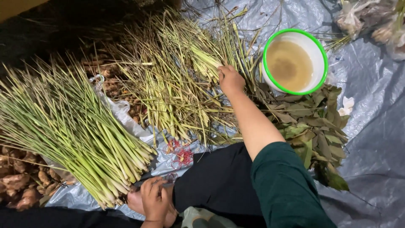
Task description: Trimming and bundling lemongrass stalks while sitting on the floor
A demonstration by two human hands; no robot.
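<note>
My right hand (230, 78) reaches forward into a loose pile of lemongrass stalks (177, 76) and closes on a few pale stalk ends. My left hand (155, 198) rests low near my foot, fingers curled around a small thing I cannot make out. Beside it lies a neat bundle of trimmed lemongrass (76, 131) with its thick ends toward me. Red rubber bands (180, 154) lie on the sheet between the bundle and my knee.
A white bowl with a green rim (295, 61) holds murky water at the upper right. Dark green leaves (312, 126) lie heaped below it. Ginger roots (21, 177) sit at the left. A grey plastic sheet (371, 126) covers the ground; plastic bags (371, 21) lie far right.
</note>
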